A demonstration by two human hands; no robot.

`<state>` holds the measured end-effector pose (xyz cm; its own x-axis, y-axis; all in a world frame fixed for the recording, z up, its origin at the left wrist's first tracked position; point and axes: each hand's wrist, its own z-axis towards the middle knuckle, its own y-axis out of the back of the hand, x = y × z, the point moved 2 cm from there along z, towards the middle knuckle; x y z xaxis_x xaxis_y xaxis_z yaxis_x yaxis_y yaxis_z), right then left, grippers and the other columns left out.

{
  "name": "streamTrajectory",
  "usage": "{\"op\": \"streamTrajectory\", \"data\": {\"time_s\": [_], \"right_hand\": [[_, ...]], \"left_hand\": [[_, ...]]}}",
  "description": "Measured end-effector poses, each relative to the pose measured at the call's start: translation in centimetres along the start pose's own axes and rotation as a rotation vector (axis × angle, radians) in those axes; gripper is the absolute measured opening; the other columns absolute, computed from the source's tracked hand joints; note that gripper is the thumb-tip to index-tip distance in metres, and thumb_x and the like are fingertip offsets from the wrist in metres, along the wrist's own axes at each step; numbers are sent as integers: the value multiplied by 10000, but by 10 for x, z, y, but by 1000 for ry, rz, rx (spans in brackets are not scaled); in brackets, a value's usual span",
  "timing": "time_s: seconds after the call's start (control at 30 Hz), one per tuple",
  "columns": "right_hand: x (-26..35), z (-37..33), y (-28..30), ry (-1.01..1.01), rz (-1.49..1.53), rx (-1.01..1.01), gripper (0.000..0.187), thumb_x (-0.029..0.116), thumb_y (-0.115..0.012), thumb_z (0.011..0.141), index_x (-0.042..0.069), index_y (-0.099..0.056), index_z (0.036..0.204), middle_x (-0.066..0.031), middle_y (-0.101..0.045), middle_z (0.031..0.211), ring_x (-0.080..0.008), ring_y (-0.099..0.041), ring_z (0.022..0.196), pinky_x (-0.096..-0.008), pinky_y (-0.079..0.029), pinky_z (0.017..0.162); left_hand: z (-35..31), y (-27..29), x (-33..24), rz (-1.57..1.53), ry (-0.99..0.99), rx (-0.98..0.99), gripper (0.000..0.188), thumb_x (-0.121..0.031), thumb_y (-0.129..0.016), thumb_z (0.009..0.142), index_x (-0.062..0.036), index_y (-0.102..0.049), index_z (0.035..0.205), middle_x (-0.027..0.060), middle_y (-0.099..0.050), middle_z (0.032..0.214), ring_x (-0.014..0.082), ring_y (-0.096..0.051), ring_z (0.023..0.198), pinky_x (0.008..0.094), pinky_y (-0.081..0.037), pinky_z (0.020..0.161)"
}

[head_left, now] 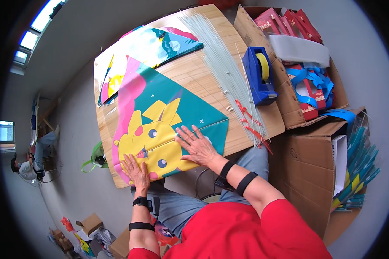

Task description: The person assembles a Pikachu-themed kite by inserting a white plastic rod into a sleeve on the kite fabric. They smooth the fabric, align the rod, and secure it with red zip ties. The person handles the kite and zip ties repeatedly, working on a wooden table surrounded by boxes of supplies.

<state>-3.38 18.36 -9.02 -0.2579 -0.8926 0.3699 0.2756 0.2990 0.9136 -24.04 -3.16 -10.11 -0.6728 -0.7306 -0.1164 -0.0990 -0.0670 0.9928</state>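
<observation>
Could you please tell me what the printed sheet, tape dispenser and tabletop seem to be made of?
Printed sheet: perhaps thin, smooth fabric or plastic film, lying flat.
Tape dispenser: probably hard plastic, slightly glossy, with crisp moulded edges.
Tabletop: wood or wood-look laminate, smooth, showing pale grain.

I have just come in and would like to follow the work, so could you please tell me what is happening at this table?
A person in a red shirt has both bare hands on a colourful printed sheet on a wooden table. The left hand lies near the sheet's lower left edge; the right hand lies farther right, fingers spread. Neither grips anything. More printed sheets lie beyond, with thin pale rods and a blue tape dispenser toward the right.
</observation>
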Motion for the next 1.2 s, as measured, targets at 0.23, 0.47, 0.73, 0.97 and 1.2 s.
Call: {"op": "streamTrajectory", "data": {"time_s": [0.23, 0.47, 0.73, 0.97, 1.2], "right_hand": [[-57, -71, 62, -418, 6, -198, 635, 322, -620, 787, 71, -393, 1325, -136, -309, 1416, -289, -254, 1325, -423, -201, 1081], [-42, -80, 67, -932, 591, -517, 339, 78, -638, 747, 19, -512, 1056, -185, -589, 1048, -331, -581, 950, -387, -464, 787], [-56, -83, 58, -1127, 851, -607, 275, 144, -656, 759, 12, -556, 978, -144, -650, 878, -288, -633, 822, -370, -479, 743], [-59, -85, 57, -1122, 828, -630, 319, 172, -685, 757, -8, -558, 987, -141, -642, 890, -252, -624, 767, -338, -479, 714], [-69, -69, 79, -966, 1794, -761, 416, 154, -708, 784, -36, -515, 1099, -61, -632, 906, -85, -569, 805, -210, -456, 730]], "left_hand": [[13, 30, -53, 18, -185, -46, 670, -282, -563, 852, -124, -240, 1417, 84, -138, 1500, 328, -70, 1381, 524, -28, 1090], [73, 56, -284, -306, -948, 225, 600, -177, -688, 737, -102, -418, 1268, 50, -425, 1338, 288, -283, 1315, 501, -51, 1105], [102, 32, -343, -27, -993, 546, 352, -249, -763, 630, -143, -604, 926, 4, -589, 875, 241, -470, 1030, 545, -209, 983], [106, 46, -345, -112, -935, 759, 234, -287, -686, 698, -111, -652, 848, 52, -631, 865, 235, -544, 945, 480, -263, 972], [103, 84, -352, -208, -766, 979, 287, -315, -681, 741, -83, -672, 910, 71, -638, 849, 190, -592, 824, 303, -455, 728]]}}
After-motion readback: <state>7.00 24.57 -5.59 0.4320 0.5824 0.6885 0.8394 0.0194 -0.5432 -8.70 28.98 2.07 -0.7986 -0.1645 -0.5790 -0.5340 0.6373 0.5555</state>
